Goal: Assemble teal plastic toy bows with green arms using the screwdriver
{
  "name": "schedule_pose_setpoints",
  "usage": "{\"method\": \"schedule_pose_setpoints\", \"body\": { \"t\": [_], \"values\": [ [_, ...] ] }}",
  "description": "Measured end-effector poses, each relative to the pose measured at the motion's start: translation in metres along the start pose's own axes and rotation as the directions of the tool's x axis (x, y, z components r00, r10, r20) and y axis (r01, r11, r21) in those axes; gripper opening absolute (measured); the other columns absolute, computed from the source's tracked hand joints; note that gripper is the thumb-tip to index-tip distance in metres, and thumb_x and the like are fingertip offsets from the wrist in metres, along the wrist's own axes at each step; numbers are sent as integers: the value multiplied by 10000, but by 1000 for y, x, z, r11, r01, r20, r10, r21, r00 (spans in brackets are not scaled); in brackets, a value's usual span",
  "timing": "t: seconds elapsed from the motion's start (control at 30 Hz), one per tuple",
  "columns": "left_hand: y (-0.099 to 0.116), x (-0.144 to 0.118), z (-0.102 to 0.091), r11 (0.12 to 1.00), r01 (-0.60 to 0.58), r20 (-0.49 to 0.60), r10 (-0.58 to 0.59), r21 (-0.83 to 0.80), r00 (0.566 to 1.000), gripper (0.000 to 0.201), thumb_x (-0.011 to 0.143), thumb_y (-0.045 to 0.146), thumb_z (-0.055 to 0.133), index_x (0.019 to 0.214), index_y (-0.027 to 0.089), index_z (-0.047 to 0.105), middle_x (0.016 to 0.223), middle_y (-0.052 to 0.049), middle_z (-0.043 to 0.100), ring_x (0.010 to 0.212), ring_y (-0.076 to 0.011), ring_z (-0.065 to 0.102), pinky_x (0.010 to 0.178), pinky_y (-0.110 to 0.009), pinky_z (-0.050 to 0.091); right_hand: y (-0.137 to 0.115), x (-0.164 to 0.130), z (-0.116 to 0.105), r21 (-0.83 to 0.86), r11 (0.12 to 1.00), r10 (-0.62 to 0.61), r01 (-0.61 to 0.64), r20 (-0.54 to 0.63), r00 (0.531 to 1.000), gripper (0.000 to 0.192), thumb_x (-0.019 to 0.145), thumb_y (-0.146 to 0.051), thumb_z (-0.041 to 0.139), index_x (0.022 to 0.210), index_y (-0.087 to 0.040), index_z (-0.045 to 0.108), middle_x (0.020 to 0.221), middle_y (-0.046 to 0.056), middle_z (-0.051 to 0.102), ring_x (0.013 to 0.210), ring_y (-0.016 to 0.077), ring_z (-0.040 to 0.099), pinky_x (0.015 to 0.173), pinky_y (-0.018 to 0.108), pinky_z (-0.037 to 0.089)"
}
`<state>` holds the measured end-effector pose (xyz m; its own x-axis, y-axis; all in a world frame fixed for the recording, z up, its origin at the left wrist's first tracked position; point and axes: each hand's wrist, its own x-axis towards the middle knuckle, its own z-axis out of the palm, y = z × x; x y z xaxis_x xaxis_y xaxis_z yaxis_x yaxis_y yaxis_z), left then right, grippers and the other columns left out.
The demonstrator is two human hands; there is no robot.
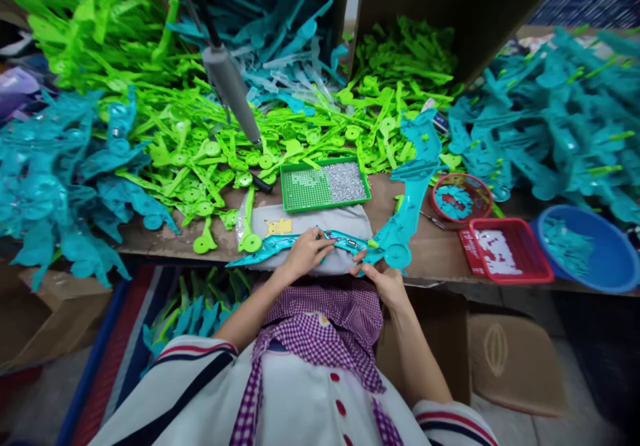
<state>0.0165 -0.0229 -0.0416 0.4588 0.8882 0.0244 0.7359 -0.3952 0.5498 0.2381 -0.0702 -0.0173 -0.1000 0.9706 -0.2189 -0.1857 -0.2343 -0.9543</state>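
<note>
Surroundings: green tray [325, 186] of silvery bits behind; red basket [506, 249] right; hanging tool [233, 93] above.
Teal part [320, 241]: lies across grey pad [310, 223] at table edge.
Left hand [305, 253]: fingers curled, pressing on it.
Right hand [383, 278]: pinching its end.

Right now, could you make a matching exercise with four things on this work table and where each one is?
Things:
1. green tray
2. red basket
3. blue bowl
4. teal part

Places:
A. at the far right edge of the table
B. under the left hand and right hand, on a grey cushion
C. between the round red basket and the blue bowl
D. behind the grey cushion, with small silver pieces inside

Pairs: 1-D, 2-C, 3-A, 4-B
</note>
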Motion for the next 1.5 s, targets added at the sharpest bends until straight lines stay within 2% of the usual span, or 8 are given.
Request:
{"method": "schedule_pose_setpoints", "body": {
  "t": [0.17,0.37,0.53,0.9,1.1,1.27,1.4,1.5],
  "values": [
    [10,6,-2,995,99,-28,-98,16,995,276,1006,345,548,1160,244,753,1029,-70,609,999,-205,581,907,-343,461,-3,-3,2,-98,994,-41,38,-31,999,335,741,-506,795,887,-249,639,777,8,693,623,181,674,661,370,618],
    [43,12,-16,964,87,75,-109,250,991,339,1005,414,531,1120,176,743,1098,-113,631,1084,-270,556,930,-409,403,-4,19,8,-172,985,-21,-21,-237,971,928,675,-450,851,1438,-255,360,994,36,717,592,162,682,542,313,612],
    [55,-4,-3,949,93,70,-119,302,990,422,984,329,569,1348,115,574,1210,-168,608,1161,-304,544,962,-418,424,-4,46,15,-251,967,-24,-32,-217,976,1000,705,-509,808,1508,-208,294,906,33,724,571,181,697,529,297,589],
    [58,-14,4,925,193,101,-237,326,966,537,985,292,554,1488,160,419,1188,-171,579,1112,-305,569,792,-351,514,-39,86,56,-600,796,-137,85,-41,990,549,880,-567,602,1280,-195,660,811,76,750,764,264,728,800,436,572],
    [66,-15,5,906,226,145,-294,358,945,543,1010,281,501,1520,127,393,1209,-204,623,1062,-304,627,754,-350,520,-92,128,35,-494,798,-438,347,-79,895,440,961,-492,506,1297,-241,636,943,57,739,783,175,706,750,341,567],
    [75,-7,5,892,256,174,-338,372,925,521,1029,219,418,1525,64,389,1089,-223,684,956,-308,694,722,-364,522,-101,168,-19,-883,345,-375,319,181,909,395,886,-311,597,1252,-190,685,1150,133,728,1066,303,673,989,503,516],
    [84,5,-7,905,264,296,-366,333,882,559,1038,274,430,1523,3,366,990,-233,722,935,-313,721,753,-372,534,-102,207,-20,-891,-51,-141,452,454,880,607,868,-197,589,1470,-212,513,1532,136,505,1417,345,456,1136,522,407],
    [91,6,-8,905,300,349,-398,302,849,642,1029,351,468,1538,-14,325,975,-236,736,945,-341,728,770,-392,548,-96,234,-13,-860,-206,115,467,453,884,679,854,-196,626,1509,-262,459,1624,93,388,1499,346,343,1168,563,345]
  ]
}}
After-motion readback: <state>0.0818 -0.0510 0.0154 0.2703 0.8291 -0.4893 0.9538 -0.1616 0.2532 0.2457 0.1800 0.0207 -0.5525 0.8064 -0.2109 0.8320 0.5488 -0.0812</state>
